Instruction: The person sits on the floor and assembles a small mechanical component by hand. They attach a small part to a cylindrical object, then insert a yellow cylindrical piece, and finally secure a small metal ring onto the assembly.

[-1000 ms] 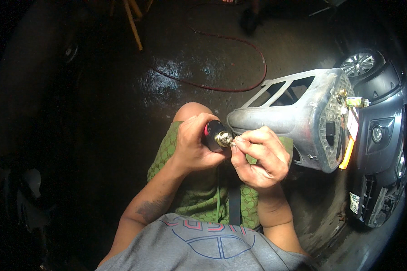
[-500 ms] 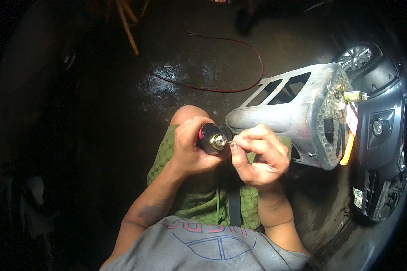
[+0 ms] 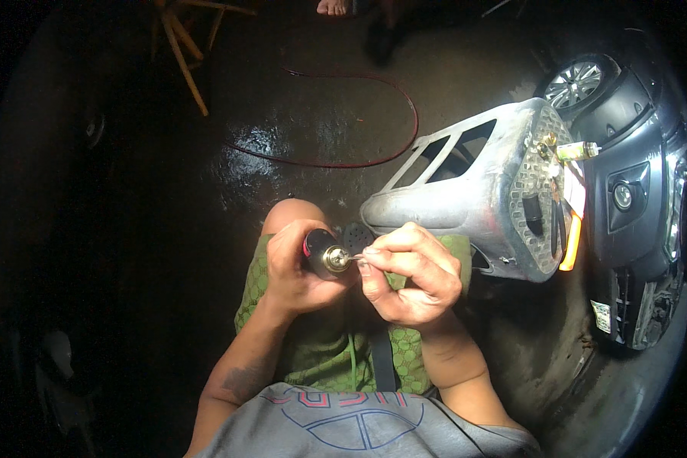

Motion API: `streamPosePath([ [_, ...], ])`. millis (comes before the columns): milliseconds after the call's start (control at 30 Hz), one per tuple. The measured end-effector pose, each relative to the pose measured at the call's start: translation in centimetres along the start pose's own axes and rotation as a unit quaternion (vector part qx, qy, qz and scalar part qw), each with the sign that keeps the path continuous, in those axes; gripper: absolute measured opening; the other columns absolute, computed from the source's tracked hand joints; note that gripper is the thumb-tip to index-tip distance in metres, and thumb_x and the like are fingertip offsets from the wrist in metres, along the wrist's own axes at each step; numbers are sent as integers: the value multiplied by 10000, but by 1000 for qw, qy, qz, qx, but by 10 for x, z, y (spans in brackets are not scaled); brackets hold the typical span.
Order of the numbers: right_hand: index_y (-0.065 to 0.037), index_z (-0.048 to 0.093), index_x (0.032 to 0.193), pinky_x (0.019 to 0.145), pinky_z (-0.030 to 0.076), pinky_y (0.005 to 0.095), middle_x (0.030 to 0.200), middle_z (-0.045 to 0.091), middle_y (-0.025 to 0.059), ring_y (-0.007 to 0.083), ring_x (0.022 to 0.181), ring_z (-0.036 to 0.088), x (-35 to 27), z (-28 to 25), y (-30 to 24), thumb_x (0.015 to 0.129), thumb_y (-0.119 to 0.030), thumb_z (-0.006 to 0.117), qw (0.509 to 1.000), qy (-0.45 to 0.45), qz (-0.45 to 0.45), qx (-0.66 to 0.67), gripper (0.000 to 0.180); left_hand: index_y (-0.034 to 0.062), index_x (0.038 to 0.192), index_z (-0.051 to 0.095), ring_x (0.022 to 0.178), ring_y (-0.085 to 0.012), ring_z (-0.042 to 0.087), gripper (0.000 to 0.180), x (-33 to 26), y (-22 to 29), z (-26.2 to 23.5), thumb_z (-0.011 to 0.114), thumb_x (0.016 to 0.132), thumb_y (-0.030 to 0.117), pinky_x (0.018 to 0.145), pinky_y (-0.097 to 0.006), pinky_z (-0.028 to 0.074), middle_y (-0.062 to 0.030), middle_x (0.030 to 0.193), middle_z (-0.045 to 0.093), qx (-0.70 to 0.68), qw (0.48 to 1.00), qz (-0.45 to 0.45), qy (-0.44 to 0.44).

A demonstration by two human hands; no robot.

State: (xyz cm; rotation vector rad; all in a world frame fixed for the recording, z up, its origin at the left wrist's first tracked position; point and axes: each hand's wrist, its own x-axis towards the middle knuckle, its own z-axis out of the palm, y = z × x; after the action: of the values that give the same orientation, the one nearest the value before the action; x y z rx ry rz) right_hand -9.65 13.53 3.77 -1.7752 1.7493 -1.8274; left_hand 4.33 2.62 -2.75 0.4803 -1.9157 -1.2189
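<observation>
My left hand is wrapped round a black vape mod above my lap. Its round, brass-coloured metal top faces up, and small metal posts show inside. With thumb and fingertips pinched together, my right hand holds a thin, light-coloured strand at the right edge of that top. The strand is too small to tell whether it is wire or wick. Whether it is fixed to the metal top cannot be seen.
To the right stands a grey plastic stool. On its seat lie a small bottle, an orange-handled tool, a black piece and small brass-coloured parts. A dark car is beyond. A red hose curves across the wet floor.
The whole view has shifted, so stool, car and hands sit farther left in it. Both hands keep the same grip, and a bare foot at the far edge shows more.
</observation>
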Motion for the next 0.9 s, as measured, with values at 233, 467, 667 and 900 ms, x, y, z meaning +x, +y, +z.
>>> streamPosePath([
  [233, -12, 694, 893, 596, 507, 319, 791, 686, 107, 219, 644, 645, 1, 2, -8, 750, 47, 764, 1000, -10, 12, -14, 170, 38, 942, 625, 689, -276, 664, 468, 1, 3, 0, 895, 586, 175, 634, -365, 510, -98, 796, 651, 6, 1000, 23, 11],
  [467, -23, 682, 888, 576, 513, 320, 795, 678, 105, 224, 624, 640, 2, 7, -11, 733, 67, 776, 999, -19, 12, -37, 202, 38, 962, 620, 690, -279, 652, 476, 1, 3, -5, 885, 598, 191, 639, -366, 490, -96, 788, 638, 16, 1000, -3, -15],
  [667, -14, 703, 940, 601, 511, 326, 830, 691, 121, 228, 669, 638, -2, 10, -15, 760, 66, 778, 998, -17, 33, -44, 211, 46, 951, 619, 678, -288, 631, 464, 1, 4, -7, 873, 603, 220, 627, -381, 476, -94, 764, 623, 13, 1000, 5, -11],
  [900, 4, 703, 968, 573, 514, 284, 866, 683, 135, 192, 692, 628, -3, 6, -18, 808, 59, 735, 999, 2, 44, -13, 173, 45, 946, 619, 685, -283, 648, 512, 1, 7, -5, 925, 608, 278, 642, -387, 492, -99, 779, 639, 24, 1000, -9, -6],
])
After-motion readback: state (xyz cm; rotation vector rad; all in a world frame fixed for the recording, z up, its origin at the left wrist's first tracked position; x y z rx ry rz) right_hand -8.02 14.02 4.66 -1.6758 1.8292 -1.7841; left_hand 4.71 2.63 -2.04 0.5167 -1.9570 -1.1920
